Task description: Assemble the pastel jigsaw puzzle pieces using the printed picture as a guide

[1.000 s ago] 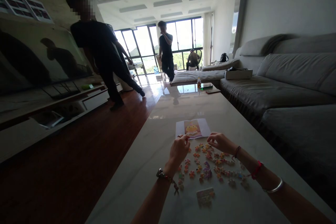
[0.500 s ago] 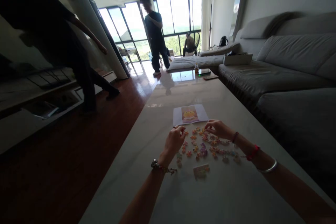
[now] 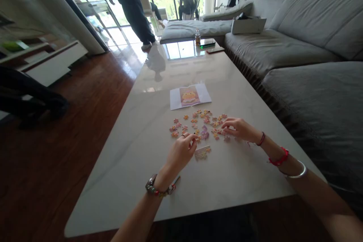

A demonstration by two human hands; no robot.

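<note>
Left hand (image 3: 181,151) and right hand (image 3: 240,128), curled, grasp unclear, seemingly sort puzzle pieces (image 3: 204,132) toward the table's near edge (image 3: 210,202); next calls for pinching.

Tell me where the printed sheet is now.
In the head view, the printed sheet lies near the image centre, on the white table, just beyond the scattered puzzle pieces and farther out than the left hand and right hand.
</note>
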